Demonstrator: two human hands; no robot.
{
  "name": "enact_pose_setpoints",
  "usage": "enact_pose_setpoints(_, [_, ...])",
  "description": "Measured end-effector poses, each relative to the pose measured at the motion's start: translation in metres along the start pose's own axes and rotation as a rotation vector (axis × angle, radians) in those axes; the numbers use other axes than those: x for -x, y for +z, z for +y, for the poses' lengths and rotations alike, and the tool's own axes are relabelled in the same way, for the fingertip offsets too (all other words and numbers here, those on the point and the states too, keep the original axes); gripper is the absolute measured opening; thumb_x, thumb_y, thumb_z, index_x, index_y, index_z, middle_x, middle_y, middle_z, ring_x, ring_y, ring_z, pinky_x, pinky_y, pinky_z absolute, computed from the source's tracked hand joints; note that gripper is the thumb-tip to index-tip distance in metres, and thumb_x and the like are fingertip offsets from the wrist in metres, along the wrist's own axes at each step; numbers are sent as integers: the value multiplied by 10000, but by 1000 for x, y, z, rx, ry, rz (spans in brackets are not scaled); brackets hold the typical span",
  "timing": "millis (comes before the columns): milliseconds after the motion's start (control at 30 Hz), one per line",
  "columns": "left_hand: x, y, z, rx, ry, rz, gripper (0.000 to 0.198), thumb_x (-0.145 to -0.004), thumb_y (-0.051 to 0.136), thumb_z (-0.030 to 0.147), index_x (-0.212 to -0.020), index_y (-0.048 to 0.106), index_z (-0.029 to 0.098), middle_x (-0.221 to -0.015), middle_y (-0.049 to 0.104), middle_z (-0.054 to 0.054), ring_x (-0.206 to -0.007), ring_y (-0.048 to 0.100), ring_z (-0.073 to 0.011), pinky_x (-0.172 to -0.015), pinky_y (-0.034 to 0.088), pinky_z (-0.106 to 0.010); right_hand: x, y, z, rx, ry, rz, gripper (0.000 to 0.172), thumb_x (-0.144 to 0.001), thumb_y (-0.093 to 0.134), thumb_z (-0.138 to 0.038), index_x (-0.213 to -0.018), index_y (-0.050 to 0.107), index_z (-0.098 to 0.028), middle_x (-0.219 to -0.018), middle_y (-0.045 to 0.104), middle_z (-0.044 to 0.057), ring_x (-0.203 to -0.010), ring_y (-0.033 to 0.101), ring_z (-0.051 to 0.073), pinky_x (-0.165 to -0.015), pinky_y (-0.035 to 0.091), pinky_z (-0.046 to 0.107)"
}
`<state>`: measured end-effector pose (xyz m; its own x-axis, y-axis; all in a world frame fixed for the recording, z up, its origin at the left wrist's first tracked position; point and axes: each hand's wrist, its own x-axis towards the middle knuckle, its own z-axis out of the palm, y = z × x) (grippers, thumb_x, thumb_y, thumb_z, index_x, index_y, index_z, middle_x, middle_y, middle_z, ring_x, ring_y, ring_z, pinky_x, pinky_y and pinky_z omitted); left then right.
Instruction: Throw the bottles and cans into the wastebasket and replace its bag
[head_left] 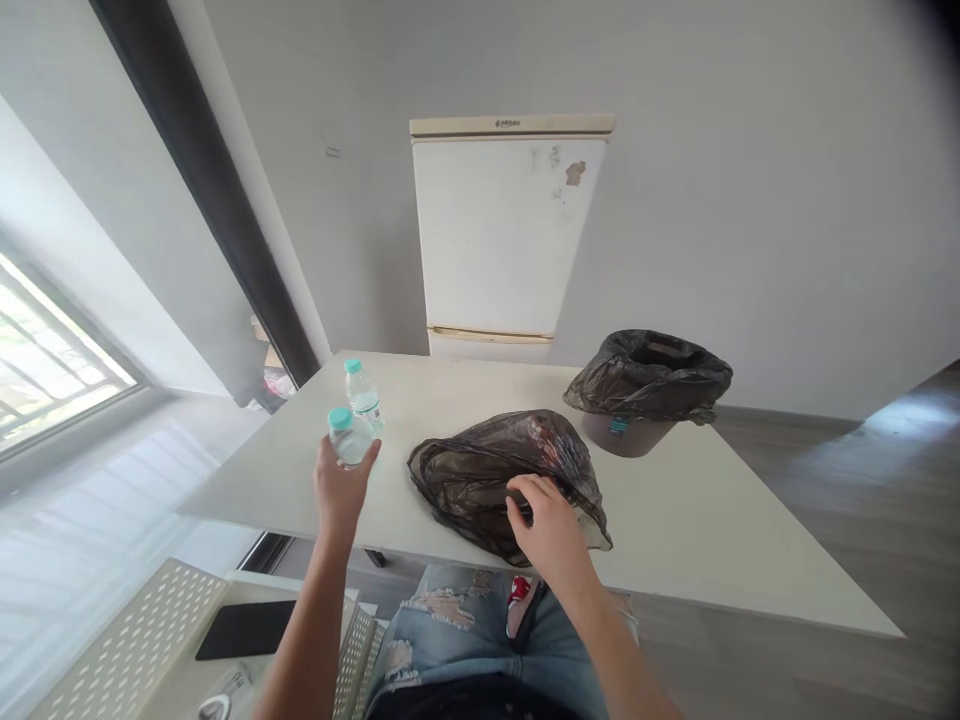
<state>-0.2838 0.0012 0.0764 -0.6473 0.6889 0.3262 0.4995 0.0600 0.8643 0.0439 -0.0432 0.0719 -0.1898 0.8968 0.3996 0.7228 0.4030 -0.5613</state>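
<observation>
At frame left, the left hand [341, 492], fingers round the near bottle [351, 440], could bump over the far bottle [364, 396]; whether the right hand [553, 525], half-curled, grips the bag [487, 455] is unclear

Thin, wrinkled, semi-glossy plastic is seen in the dark bag [491, 470] and in the bin liner [630, 385]. Clear, smooth, shiny plastic is shown by the near bottle [352, 443] and the far bottle [363, 391]. The worktop [675, 530] is finished smooth, the wall [750, 220] is finished matt, and frayed denim is seen in the jeans [442, 640].
</observation>
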Motion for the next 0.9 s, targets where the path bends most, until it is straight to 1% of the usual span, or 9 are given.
enact_pose_setpoints(67, [-19, -4, -18, -109, -44, 33, 609, -776, 832, 536, -1241, 630, 196, -1181, 739, -137, -1098, 713, -352, -1002, 562, -526, 1, 4, 9, 77, -3, 4, 167, -977, 525, -161, -1001, 681, -217, -1069, 739, 103, -1026, 699, 284, -891, 611, 430])
enact_pose_setpoints(167, [-37, -6, -36, -156, -77, 23, 645, -788, 823, 559, -1279, 608, 200, -1175, 731, -137, -1099, 708, -350, -989, 563, -515, 2, 5, 17, 142, 0, -3, 214, -1004, 489, -179, -1045, 697, -211, -1109, 747, 105, -1034, 706, 268, -878, 611, 398])
enact_pose_setpoints(333, [-44, -3, -49, -179, -37, -38, 755, -765, 852, 538, -1381, 559, 215, -1198, 716, -134, -1085, 704, -346, -934, 577, -491, 4, -1, 26, 312, 64, -95, 298, -1046, 443, -231, -1022, 739, -206, -1073, 780, 99, -977, 742, 255, -888, 601, 379])
enact_pose_setpoints(433, [-42, -1, -53, -228, -41, -39, 812, -765, 844, 560, -1424, 539, 196, -1186, 711, -153, -1082, 695, -378, -918, 573, -527, 4, -6, 32, 421, 154, -71, 322, -1037, 453, -244, -1157, 746, -186, -1313, 737, 127, -956, 767, 258, -833, 609, 370])
enact_pose_setpoints(500, [-41, 0, -57, -250, -57, -42, 874, -764, 837, 584, -1466, 510, 178, -1193, 712, -175, -1096, 691, -408, -920, 567, -557, 2, -12, 35, 449, 214, 18, 388, -1030, 450, -251, -1324, 691, -177, -1531, 606, 139, -976, 775, 258, -758, 614, 352])
enact_pose_setpoints(567, [-40, 0, -60, -260, -61, -51, 932, -760, 832, 603, -1505, 476, 171, -1237, 707, -195, -1127, 686, -430, -942, 560, -577, -1, -21, 37, 454, 235, 89, 443, -1020, 437, -234, -1411, 637, -174, -1606, 531, 140, -1010, 772, 267, -740, 617, 357])
enact_pose_setpoints(767, [-38, 0, -74, -252, -21, -55, 977, -762, 829, 572, -1553, 411, 180, -1300, 705, -189, -1182, 689, -405, -1008, 551, -552, -17, -45, 50, 461, 216, 117, 522, -961, 473, -153, -1472, 564, -199, -1636, 492, 110, -995, 746, 262, -730, 591, 371])
enact_pose_setpoints(833, [-39, -1, -78, -245, -22, -65, 902, -780, 812, 559, -1516, 448, 185, -1282, 714, -175, -1177, 696, -387, -1013, 553, -537, -23, -50, 57, 445, 159, 92, 476, -941, 527, -164, -1410, 596, -208, -1553, 566, 105, -1055, 714, 282, -798, 588, 381])
enact_pose_setpoints(900, [-40, -2, -80, -245, -38, -83, 832, -790, 796, 571, -1466, 495, 192, -1256, 722, -166, -1160, 704, -384, -1018, 549, -546, -30, -53, 63, 437, 80, 74, 349, -932, 583, -194, -1275, 650, -214, -1361, 668, 107, -1133, 655, 318, -916, 572, 420])
